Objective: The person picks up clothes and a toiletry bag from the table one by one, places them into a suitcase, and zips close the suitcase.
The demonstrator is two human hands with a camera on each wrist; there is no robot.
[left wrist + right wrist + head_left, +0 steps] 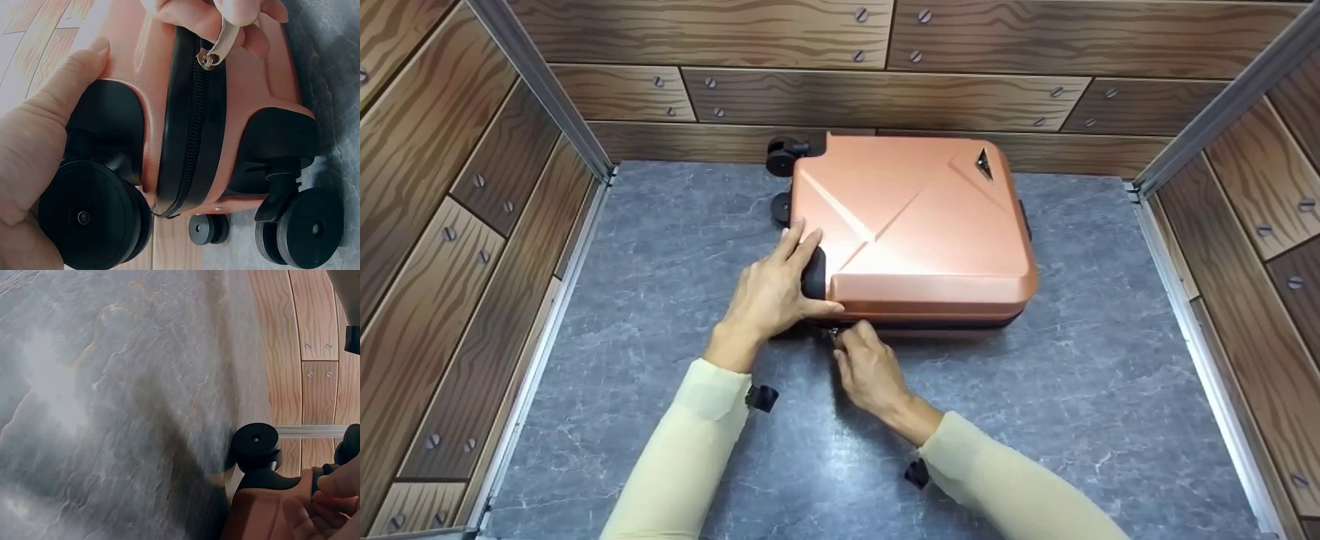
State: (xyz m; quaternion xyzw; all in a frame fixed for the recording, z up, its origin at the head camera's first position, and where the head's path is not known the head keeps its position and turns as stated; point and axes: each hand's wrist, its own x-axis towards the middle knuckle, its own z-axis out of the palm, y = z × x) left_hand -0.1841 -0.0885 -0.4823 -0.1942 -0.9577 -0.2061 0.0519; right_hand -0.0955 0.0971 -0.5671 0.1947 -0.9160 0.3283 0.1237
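A rose-gold hard-shell suitcase (pixel 915 217) lies flat on the floor, its black wheels pointing left. My left hand (pixel 771 294) rests on the wheel-end corner nearest me, fingers fairly straight over the top and thumb against the shell. At the near side, my right hand (pixel 874 375) pinches a silver zipper pull (pixel 226 44) between thumb and fingers. From its slider, the black zipper (pixel 194 129) runs along the seam toward the wheel end. In the right wrist view, the fingers (pixel 337 481) of that hand touch the seam, and the pull is hidden.
Below the suitcase is a grey marbled floor (pixel 660 240). Wood-patterned walls (pixel 885 97) rise at the back and both sides, with metal rails (pixel 1200 360) along the floor edges. Several caster wheels (pixel 312 228) stick out from the suitcase's left end.
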